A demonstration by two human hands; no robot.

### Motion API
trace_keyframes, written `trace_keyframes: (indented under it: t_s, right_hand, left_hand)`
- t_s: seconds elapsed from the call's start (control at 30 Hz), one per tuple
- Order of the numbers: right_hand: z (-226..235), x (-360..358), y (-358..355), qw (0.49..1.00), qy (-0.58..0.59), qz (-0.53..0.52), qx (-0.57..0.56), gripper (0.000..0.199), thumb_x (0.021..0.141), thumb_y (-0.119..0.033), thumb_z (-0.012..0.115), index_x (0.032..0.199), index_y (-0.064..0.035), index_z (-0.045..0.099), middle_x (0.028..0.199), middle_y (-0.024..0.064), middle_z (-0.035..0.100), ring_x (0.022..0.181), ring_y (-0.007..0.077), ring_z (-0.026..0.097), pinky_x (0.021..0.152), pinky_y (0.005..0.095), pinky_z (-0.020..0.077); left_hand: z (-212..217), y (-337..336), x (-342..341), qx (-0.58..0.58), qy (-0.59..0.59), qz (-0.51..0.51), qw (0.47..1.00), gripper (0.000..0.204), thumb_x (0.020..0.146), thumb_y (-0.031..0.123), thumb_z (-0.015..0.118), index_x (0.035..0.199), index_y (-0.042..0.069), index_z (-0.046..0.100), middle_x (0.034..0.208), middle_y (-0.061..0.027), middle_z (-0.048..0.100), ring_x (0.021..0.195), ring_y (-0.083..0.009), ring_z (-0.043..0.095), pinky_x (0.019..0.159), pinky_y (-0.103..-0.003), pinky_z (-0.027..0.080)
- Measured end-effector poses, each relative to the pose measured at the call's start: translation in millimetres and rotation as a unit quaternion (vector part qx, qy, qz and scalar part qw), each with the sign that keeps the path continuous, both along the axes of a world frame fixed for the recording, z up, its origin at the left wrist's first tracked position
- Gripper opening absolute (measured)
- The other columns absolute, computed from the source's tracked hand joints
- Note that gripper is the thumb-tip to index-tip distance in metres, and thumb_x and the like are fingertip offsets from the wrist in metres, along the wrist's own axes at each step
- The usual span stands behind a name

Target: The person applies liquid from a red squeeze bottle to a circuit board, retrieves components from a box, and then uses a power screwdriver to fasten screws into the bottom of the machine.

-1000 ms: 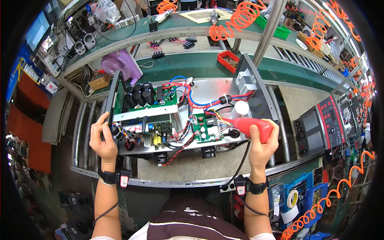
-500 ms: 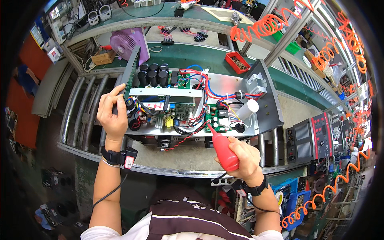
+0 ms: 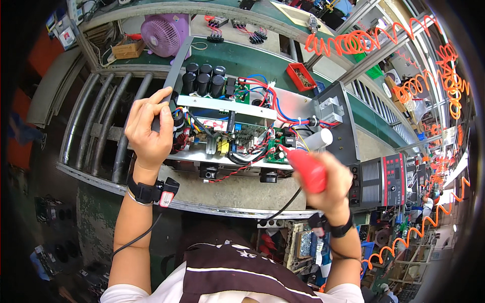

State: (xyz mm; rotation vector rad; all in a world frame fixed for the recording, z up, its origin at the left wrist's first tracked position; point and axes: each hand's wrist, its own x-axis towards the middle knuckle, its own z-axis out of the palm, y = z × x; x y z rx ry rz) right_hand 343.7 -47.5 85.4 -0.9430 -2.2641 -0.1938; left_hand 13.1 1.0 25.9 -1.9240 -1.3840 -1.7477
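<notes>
An opened machine chassis [image 3: 331, 116] lies before me, its circuit boards, wires and black capacitors [image 3: 203, 81] exposed. My left hand [image 3: 150, 130] is closed on the edge of its grey left end panel [image 3: 178, 68], fingers bent over the rim. In my right hand [image 3: 336, 183], blurred by motion, is a red squeeze bottle [image 3: 309, 170] with a pointed nozzle. The nozzle tip is over a small green circuit board [image 3: 275, 150]; whether it touches is unclear. Close behind the bottle lies a white cylinder [image 3: 320, 140]. A silver metal bar [image 3: 230, 107] spans the middle of the chassis.
Metal rollers [image 3: 103, 129] run under the chassis and to its left. Behind stand a purple fan [image 3: 164, 36] and a red bin of small parts [image 3: 301, 77]. Orange coiled hoses [image 3: 348, 42] hang at right, above another machine [image 3: 380, 181].
My right hand has moved the squeeze bottle right and up, its nozzle passing from the small green board's left edge further over it. My left hand stays on the panel. The view has shifted slightly.
</notes>
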Motion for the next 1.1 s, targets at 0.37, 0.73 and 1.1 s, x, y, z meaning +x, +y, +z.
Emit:
trace_keyframes:
  t_s: [0.37, 0.73, 1.1]
  right_hand:
    - [33.5, -24.1, 84.6, 0.961, 0.008, 0.0, -0.275, 0.038, 0.073, -0.023, 0.076, 0.098, -0.0041, 0.054, 0.078, 0.0143, 0.063, 0.07, 0.0295, 0.065, 0.064, 0.0326, 0.049]
    - [48.6, -39.7, 93.5, 0.953, -0.081, 0.06, -0.286, 0.037, 0.072, -0.023, 0.075, 0.094, -0.0035, 0.052, 0.081, 0.0168, 0.06, 0.075, 0.0355, 0.061, 0.065, 0.038, 0.0478]
    - [61.8, -37.8, 92.1, 0.949, -0.083, 0.052, -0.299, 0.036, 0.073, -0.025, 0.074, 0.092, -0.0036, 0.053, 0.079, 0.0157, 0.062, 0.073, 0.0342, 0.062, 0.065, 0.0376, 0.048]
  left_hand:
    - [-3.9, 0.1, -6.3, 0.003, -0.001, -0.004, 1.0, 0.004, 0.074, -0.004, 0.058, 0.077, -0.001, 0.056, 0.099, -0.0131, 0.068, 0.078, -0.0261, 0.059, 0.071, -0.033, 0.049]
    - [-0.4, 0.1, -3.3, 0.004, -0.004, -0.011, 1.0, 0.004, 0.075, -0.005, 0.057, 0.076, -0.002, 0.057, 0.099, -0.014, 0.068, 0.079, -0.0258, 0.06, 0.071, -0.032, 0.049]
    - [0.0, -1.1, -2.7, -0.004, -0.005, -0.008, 1.0, 0.004, 0.077, -0.005, 0.057, 0.075, -0.001, 0.056, 0.099, -0.0134, 0.068, 0.079, -0.0254, 0.06, 0.072, -0.032, 0.049]
